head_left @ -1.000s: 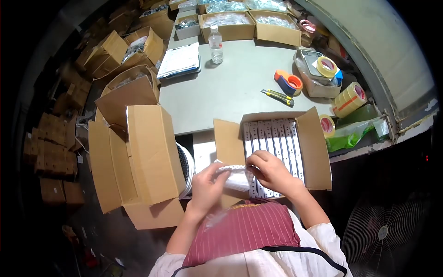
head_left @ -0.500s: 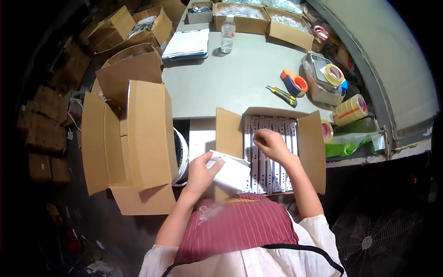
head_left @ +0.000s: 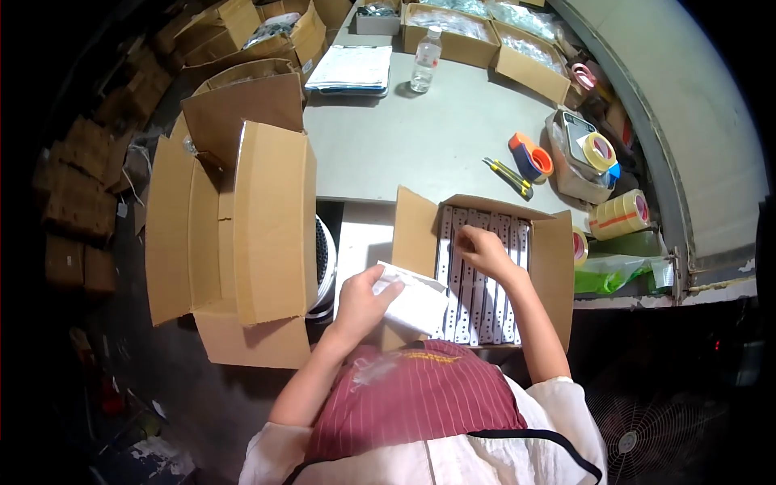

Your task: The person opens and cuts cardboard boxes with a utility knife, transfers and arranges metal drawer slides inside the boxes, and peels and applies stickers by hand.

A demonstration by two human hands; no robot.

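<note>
My left hand (head_left: 361,307) is closed on a folded white sheet (head_left: 416,303), thumb on top, at the near left corner of an open cardboard box (head_left: 552,267). Inside that box stand several long white strips (head_left: 485,299) with dark holes, packed side by side. Over the strips' far part hovers my right hand (head_left: 485,251), its fingers curled together; whether something small is between the fingertips is hidden.
An empty open carton (head_left: 279,226) stands at left. On the grey table (head_left: 428,137) are papers (head_left: 350,68), a water bottle (head_left: 425,61), cutters (head_left: 509,178), an orange and blue tape dispenser (head_left: 531,158) and a scale (head_left: 578,133). Tape rolls (head_left: 619,215) lie at right.
My right hand has let go of the white sheet and moved forward over the strips. My left hand keeps the sheet, now turned flatter. The whole view has shifted.
</note>
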